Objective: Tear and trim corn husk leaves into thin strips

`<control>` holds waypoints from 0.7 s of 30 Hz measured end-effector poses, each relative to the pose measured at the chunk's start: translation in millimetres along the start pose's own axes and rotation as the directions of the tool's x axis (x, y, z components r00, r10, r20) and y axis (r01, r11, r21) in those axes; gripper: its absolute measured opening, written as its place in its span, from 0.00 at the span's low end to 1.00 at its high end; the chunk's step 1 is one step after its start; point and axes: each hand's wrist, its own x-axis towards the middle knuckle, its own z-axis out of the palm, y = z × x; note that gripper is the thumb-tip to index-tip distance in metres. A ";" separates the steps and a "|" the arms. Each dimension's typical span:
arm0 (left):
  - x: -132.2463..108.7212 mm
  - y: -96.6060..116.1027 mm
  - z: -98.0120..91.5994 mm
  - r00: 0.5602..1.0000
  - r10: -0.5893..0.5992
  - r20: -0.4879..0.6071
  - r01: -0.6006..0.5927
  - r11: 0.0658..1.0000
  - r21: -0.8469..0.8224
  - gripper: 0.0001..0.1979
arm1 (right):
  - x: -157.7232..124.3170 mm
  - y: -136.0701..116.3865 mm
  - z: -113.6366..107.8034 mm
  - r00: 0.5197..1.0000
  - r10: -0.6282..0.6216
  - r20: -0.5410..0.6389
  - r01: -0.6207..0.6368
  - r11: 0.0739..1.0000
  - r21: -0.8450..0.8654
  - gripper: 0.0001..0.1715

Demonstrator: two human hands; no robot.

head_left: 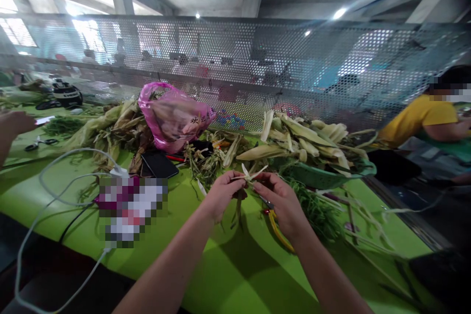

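We are holding a pale husk strip (251,174) up just above the green table (228,274), in front of us, pinching it from both ends so it is lying stretched between the fingertips with its split tips fanning upward. Our left hand (222,195) is closing thumb and forefinger narrowly on the strip's left end, and our right hand (283,206) is nipping the other end the same way. The right hand is also tucking the yellow-handled scissors (275,228) under the palm, the handles hanging down toward the table, which seems to be leaving the fingertips free for the strip. Just beyond our hands a green basket (324,175) is sitting within reach, heaped with corn husks (309,140). Further left a pink plastic bag (172,117) is leaning on another husk pile (110,127), with a black phone (159,164) lying beside it and a white cable (55,176) looping over the table. A perforated metal screen (257,59) is closing off the far edge. A person in a yellow shirt (423,113) is working at the right, and someone else's hand (14,125) is reaching in at the far left.
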 end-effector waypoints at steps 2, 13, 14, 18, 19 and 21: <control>-1.6 2.1 1.2 1.000 -0.018 0.026 0.017 1.000 0.020 0.09 | -0.5 -0.9 0.8 0.999 0.031 -0.034 -0.028 0.995 0.095 0.18; -1.0 -0.1 2.4 0.994 0.043 0.096 -0.057 0.988 0.146 0.17 | 0.7 5.3 -0.5 0.995 -0.044 -0.087 0.052 0.994 0.096 0.12; -0.8 -0.6 3.1 0.993 0.064 0.099 -0.080 0.982 0.171 0.17 | 0.7 5.3 -0.6 0.993 -0.066 -0.098 0.072 0.995 0.064 0.11; -2.5 -0.1 7.4 0.985 0.126 0.116 -0.151 0.959 0.241 0.15 | 2.6 5.9 -1.6 0.983 -0.102 -0.150 0.110 0.993 0.045 0.09; -3.2 0.3 8.4 0.984 0.134 0.117 -0.159 0.956 0.245 0.14 | 3.3 6.0 -2.2 0.982 -0.100 -0.158 0.111 0.992 0.063 0.09; -3.7 0.9 9.1 0.982 0.147 0.117 -0.173 0.952 0.254 0.13 | 4.5 5.0 -4.2 0.983 -0.093 -0.157 0.106 0.992 0.074 0.10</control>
